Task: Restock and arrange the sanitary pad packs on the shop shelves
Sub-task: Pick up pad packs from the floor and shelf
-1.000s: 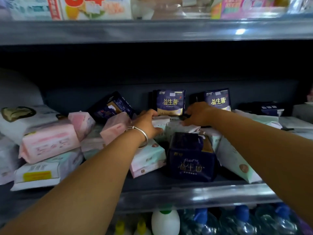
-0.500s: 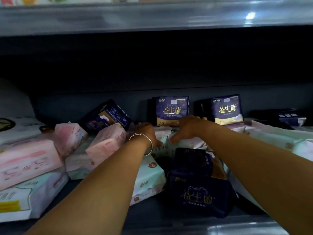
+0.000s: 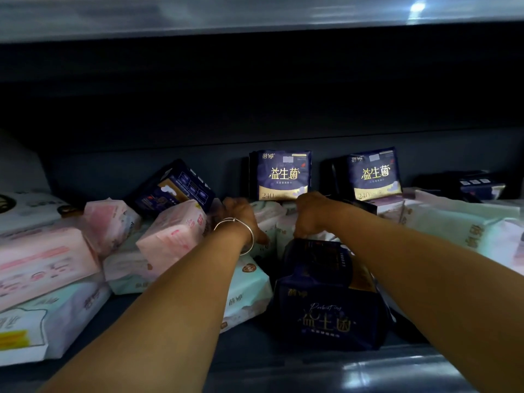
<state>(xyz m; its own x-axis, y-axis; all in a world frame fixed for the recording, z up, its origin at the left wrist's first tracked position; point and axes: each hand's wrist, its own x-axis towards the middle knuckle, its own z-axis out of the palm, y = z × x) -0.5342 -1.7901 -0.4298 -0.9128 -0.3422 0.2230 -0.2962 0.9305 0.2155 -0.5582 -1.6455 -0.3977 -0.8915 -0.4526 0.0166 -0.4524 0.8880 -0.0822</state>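
Both my arms reach deep into the dark shelf. My left hand (image 3: 241, 215), with a silver bangle at the wrist, grips the left side of a white pad pack (image 3: 269, 219) in the middle of the pile. My right hand (image 3: 312, 212) curls over the right side of the white packs beside it. Two navy packs with gold lettering (image 3: 280, 175) (image 3: 374, 174) stand upright against the back wall just behind my hands. A large navy pack (image 3: 326, 316) lies in front, under my right forearm. Which fingers close on what is partly hidden.
Pink packs (image 3: 173, 231) and a tilted navy pack (image 3: 173, 188) lie jumbled at left, over mint and white packs (image 3: 68, 313). More white packs (image 3: 459, 222) lie at right. The shelf's metal front edge (image 3: 397, 373) runs below; the upper shelf (image 3: 255, 15) hangs overhead.
The view has moved closer and lower into the shelf. Both hands have stayed on the white packs in the middle, closing in slightly toward each other.
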